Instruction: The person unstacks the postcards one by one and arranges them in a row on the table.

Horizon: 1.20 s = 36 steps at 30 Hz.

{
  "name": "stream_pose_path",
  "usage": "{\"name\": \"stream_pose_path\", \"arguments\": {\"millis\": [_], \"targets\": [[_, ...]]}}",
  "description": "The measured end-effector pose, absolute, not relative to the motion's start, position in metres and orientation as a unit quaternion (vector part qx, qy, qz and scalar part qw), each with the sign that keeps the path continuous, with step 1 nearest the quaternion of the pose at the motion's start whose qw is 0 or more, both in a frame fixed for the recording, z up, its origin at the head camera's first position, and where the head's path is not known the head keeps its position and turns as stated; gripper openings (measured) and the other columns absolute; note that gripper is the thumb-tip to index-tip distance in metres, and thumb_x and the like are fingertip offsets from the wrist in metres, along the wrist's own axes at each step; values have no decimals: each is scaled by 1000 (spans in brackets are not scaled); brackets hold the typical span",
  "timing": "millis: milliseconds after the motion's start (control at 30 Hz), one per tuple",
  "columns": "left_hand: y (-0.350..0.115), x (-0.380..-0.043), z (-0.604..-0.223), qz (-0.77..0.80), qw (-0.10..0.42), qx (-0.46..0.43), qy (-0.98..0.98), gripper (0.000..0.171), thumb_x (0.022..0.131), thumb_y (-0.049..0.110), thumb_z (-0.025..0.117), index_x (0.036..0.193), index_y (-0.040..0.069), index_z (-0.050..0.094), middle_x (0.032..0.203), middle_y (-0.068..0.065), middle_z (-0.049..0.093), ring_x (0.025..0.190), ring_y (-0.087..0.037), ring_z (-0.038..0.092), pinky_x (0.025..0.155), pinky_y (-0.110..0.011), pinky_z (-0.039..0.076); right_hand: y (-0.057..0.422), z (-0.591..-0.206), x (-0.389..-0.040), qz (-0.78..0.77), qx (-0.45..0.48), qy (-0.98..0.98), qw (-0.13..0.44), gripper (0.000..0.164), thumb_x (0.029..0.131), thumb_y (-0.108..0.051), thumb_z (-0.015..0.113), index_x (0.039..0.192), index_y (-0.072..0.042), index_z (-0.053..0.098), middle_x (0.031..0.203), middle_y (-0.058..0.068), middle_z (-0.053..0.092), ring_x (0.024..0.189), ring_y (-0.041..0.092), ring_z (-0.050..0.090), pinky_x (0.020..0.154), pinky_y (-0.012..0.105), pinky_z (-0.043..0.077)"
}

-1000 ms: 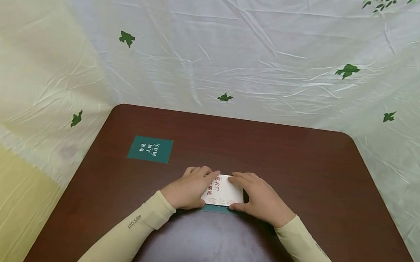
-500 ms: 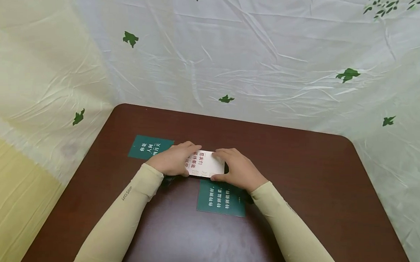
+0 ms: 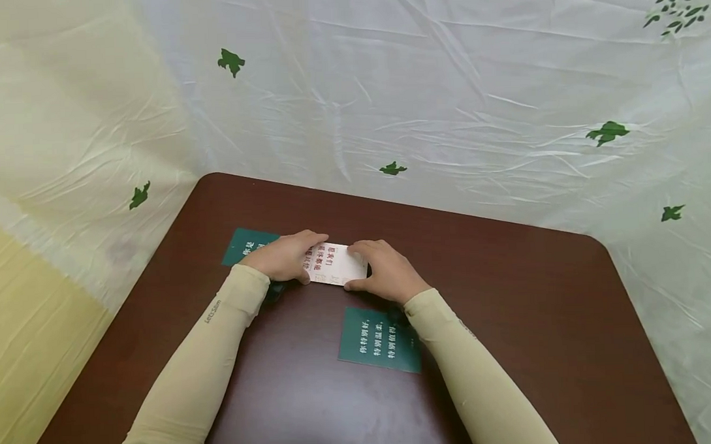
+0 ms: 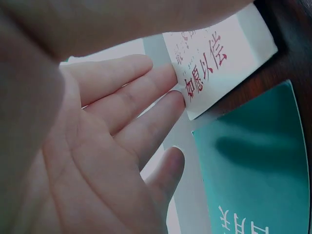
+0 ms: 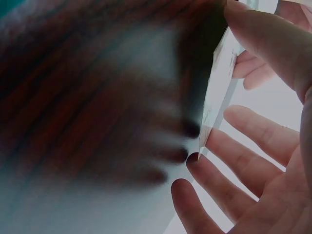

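A white card point(image 3: 338, 269) with red Chinese characters is held by its edges between both hands, over the middle of the table. The left hand point(image 3: 283, 256) pinches the card's left end between thumb and fingers. At the right end, the right hand point(image 3: 386, 268) grips it the same way. In the left wrist view, fingertips meet the white card's point(image 4: 234, 53) edge beside a green card point(image 4: 253, 141). From the right wrist, the white card point(image 5: 218, 87) appears nearly edge-on. The left hand partly covers the green card point(image 3: 234, 247) in the head view.
Another green card point(image 3: 365, 336) with white characters lies nearer the body, its upper right corner behind the right wrist. The dark brown table point(image 3: 511, 308) has rounded far corners. A white curtain point(image 3: 446, 114) with green leaf prints hangs behind and around it.
Both hands have carried the white card forward and left, off the nearer green card, which now shows its printed text. The left hand has come to overlap the farther green card in view.
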<state>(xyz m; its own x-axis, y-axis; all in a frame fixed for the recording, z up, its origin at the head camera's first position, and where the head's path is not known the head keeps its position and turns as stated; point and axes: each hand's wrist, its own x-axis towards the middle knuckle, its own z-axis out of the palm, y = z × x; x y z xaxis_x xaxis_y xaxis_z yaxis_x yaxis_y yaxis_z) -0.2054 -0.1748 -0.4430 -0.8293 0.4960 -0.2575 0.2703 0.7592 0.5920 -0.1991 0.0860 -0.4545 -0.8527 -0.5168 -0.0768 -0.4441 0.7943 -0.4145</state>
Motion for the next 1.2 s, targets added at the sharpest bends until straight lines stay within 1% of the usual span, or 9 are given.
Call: {"name": "stream_pose_path", "arguments": {"millis": [133, 367, 733, 833, 1000, 1033, 1100, 1200], "targets": [[-172, -205, -440, 273, 201, 209, 917, 95, 88, 3, 87, 169, 10, 37, 170, -10, 44, 146, -29, 54, 120, -46, 47, 87, -454, -202, -193, -255, 942, 97, 75, 86, -42, 92, 149, -12, 64, 153, 5, 64, 143, 29, 55, 116, 47, 52], [-175, -204, -439, 271, 194, 210, 919, 93, 89, 6, 88, 168, 7, 38, 168, -13, 47, 144, -31, 54, 119, -46, 48, 84, -453, -205, -192, -257, 941, 107, 75, 86, -40, 92, 150, -12, 63, 154, 5, 63, 144, 28, 55, 116, 45, 51], [-176, -203, -442, 273, 191, 203, 921, 90, 89, 6, 87, 166, 10, 42, 167, -11, 48, 144, -30, 54, 118, -46, 48, 80, -450, -203, -175, -264, 943, 105, 75, 87, -42, 91, 150, -10, 63, 156, 9, 62, 144, 29, 55, 116, 46, 52], [-173, -202, -440, 271, 191, 199, 922, 90, 89, 8, 87, 166, 10, 42, 168, -11, 48, 145, -32, 53, 119, -47, 48, 82, -450, -203, -179, -263, 942, 106, 77, 87, -43, 90, 151, -10, 63, 162, 11, 57, 148, 32, 52, 118, 48, 51], [-165, -198, -435, 286, 181, 195, 921, 90, 89, 17, 87, 166, 12, 42, 169, -8, 48, 149, -32, 50, 120, -49, 46, 93, -450, -198, -187, -242, 945, 112, 83, 89, -52, 86, 157, -14, 57, 175, 11, 38, 159, 35, 41, 122, 53, 48], [-163, -196, -434, 292, 178, 198, 919, 89, 89, 18, 87, 166, 12, 42, 168, -8, 48, 149, -31, 50, 121, -49, 46, 97, -448, -196, -187, -237, 947, 110, 85, 89, -54, 85, 158, -15, 55, 176, 10, 36, 160, 34, 40, 122, 54, 47], [-156, -189, -431, 301, 170, 209, 915, 88, 90, 20, 85, 166, 13, 42, 167, -8, 50, 147, -30, 52, 119, -49, 48, 106, -445, -188, -189, -228, 950, 103, 86, 90, -56, 84, 160, -15, 53, 177, 9, 36, 160, 34, 39, 122, 55, 47], [-144, -172, -429, 285, 152, 245, 914, 86, 90, 22, 84, 165, 11, 44, 165, -9, 52, 147, -31, 54, 121, -49, 47, 123, -439, -169, -188, -227, 951, 90, 88, 90, -58, 84, 160, -14, 53, 173, 8, 42, 159, 32, 42, 123, 54, 46]]}}
